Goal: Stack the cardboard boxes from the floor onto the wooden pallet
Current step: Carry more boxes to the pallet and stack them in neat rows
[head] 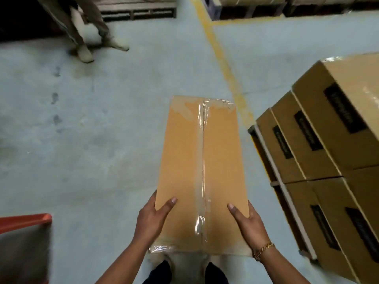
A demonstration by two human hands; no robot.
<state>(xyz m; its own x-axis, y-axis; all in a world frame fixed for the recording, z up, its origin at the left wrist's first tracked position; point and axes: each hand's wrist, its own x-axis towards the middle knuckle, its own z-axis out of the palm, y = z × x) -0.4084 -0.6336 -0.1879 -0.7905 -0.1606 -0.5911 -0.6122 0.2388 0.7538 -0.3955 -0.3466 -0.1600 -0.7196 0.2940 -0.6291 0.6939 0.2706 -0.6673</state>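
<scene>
- Plainly, a long, flat-topped cardboard box (200, 171) lies lengthwise in front of the person, carried at its near end above the floor (102, 140).
- Its top is smooth tan card, with a strip of glossy clear tape (202, 160) running down the centre seam and wrinkling at both ends.
- The left hand (152, 220) grips the box's near left edge, thumb flat on top and fingers curled down the side.
- The right hand (249, 224) grips the near right edge the same way; a gold chain bracelet (263, 248) sits on that wrist.
- To the right, apart from the carried box, stacked boxes (320, 140) of darker brown card stand in stepped tiers, each with a black rectangular label (344, 111) whose print is too blurred to read.
- Beneath them shows a pallet (270, 160), with a pale board along its edge and dark gaps under it.
- The floor is matte grey-green concrete, blotched with dark stains and crossed by a worn yellow line (225, 64).
- Another person's legs (86, 33) stand at the upper left, beside a dark slatted pallet (139, 11).
- An orange bar (24, 220) juts in at the lower left.
</scene>
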